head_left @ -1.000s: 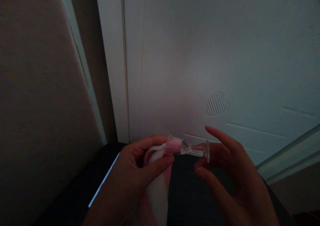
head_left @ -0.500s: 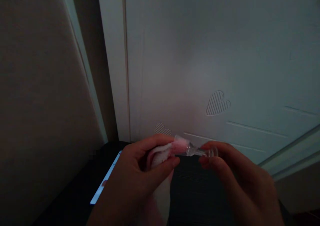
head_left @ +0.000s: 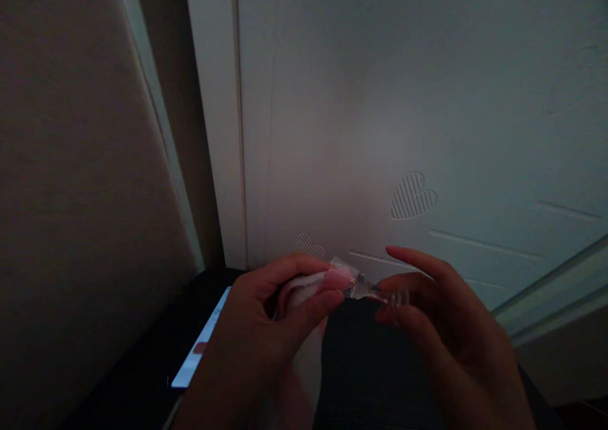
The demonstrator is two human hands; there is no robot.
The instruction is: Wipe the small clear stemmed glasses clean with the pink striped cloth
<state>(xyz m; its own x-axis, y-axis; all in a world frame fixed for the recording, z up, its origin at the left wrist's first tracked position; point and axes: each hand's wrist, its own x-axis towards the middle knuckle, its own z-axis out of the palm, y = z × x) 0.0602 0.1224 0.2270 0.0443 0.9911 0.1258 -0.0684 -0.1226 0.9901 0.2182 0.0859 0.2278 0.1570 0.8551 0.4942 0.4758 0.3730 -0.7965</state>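
**Right hand re-pinches the glass foot; cloth end stays wrapped**

Head view, the only one I have. Both hands are together low in the frame, at about 6 o'clock, joined by a small clear glass piece (head_left: 367,286) that bridges them. My read is that it is a tiny stemmed glass, though the light is too dim to be sure.

The left hand (head_left: 266,335) is clamped on a pink-and-white cloth (head_left: 304,294). Thumb and fingers press the cloth around the wider end of the glass, and the rest of the cloth hangs down toward 6 o'clock.

The right hand (head_left: 451,335) has changed most. A second ago it was spread, fingers apart, with the round foot of the glass facing me. Half a second ago all its fingers were closed over that foot. Now thumb and middle fingers pinch the foot end, and the forefinger is lifted clear, pointing toward 10 o'clock.

The glass has also tipped: its cloth end sits higher, at 10 o'clock from the foot. I judge this a fresh grip to turn the glass against the cloth, so the wiping looks under way, not finished.

A lit phone (head_left: 202,347) lies at 8 o'clock from the left hand on a dark surface (head_left: 370,366). A white door (head_left: 332,101) with a heart cut-out (head_left: 412,196) fills the frame at 12 o'clock.
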